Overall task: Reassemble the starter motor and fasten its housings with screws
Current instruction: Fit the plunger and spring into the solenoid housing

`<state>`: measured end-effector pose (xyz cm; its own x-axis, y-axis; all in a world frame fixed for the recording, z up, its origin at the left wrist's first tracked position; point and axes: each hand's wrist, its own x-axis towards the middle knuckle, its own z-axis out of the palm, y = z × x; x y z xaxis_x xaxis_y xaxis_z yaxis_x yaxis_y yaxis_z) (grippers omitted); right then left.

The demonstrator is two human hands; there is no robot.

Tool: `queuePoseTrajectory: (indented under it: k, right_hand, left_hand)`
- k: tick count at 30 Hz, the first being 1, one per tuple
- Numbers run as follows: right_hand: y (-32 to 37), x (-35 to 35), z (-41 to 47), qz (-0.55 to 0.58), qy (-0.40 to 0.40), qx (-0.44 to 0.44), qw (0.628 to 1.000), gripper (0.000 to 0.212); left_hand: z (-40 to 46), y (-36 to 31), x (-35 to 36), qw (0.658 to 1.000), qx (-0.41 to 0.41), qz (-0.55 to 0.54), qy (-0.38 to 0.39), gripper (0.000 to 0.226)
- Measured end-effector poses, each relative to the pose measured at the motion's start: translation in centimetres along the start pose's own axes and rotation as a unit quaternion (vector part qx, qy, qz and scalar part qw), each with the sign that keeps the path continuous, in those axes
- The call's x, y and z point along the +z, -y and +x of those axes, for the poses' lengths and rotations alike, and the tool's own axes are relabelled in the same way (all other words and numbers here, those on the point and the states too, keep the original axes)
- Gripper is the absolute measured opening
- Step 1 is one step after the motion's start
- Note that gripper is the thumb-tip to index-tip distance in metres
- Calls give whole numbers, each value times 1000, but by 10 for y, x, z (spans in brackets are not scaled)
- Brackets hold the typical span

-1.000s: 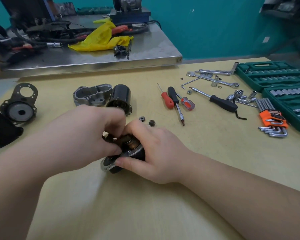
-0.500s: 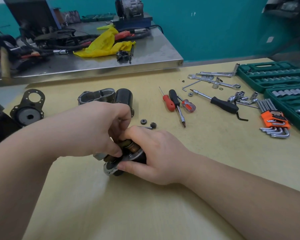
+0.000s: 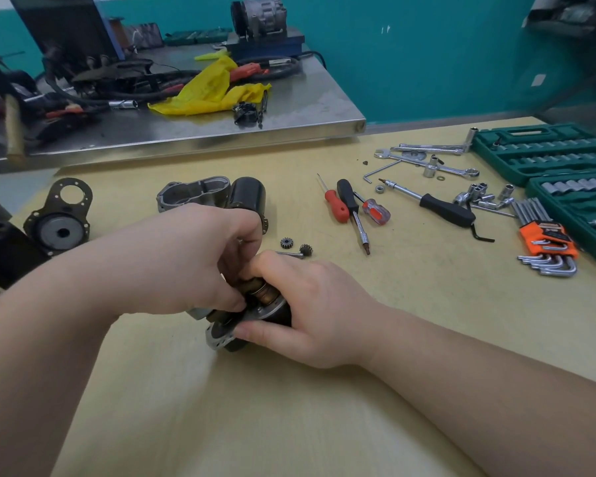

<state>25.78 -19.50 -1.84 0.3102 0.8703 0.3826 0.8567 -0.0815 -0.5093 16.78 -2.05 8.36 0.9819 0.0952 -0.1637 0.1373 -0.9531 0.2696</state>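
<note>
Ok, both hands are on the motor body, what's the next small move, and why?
Probably seat the brass-coloured part fully into the motor body before reaching for anything: the left hand pinches it there, the right hand steadies the body, and two small gears lie loose beyond.

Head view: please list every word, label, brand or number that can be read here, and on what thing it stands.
No text can be read.
Orange hex key holder: dark marks on top, too blurred to read.
Green socket case: no legible print.
Screwdrivers: no marks visible.
</note>
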Motion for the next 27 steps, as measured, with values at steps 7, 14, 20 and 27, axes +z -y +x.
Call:
queuePoseTrajectory:
  k: [7,14,20,27]
  right_hand:
    - [1,0,0,0,-3,10,1000,55]
    - [0,-1,0,-5,1,11,1000,53]
    - [-2,0,1,-10,18,9,1000,55]
    - [-2,-2,1,-9,20,12,1000,55]
  left_hand:
    - [0,4,2,1000,-1,-24,-6,53]
    - [1,5,2,998,17,-52,5,54]
    - [0,5,5,998,26,-57,0,49]
    - [0,5,5,998,31,-58,1,47]
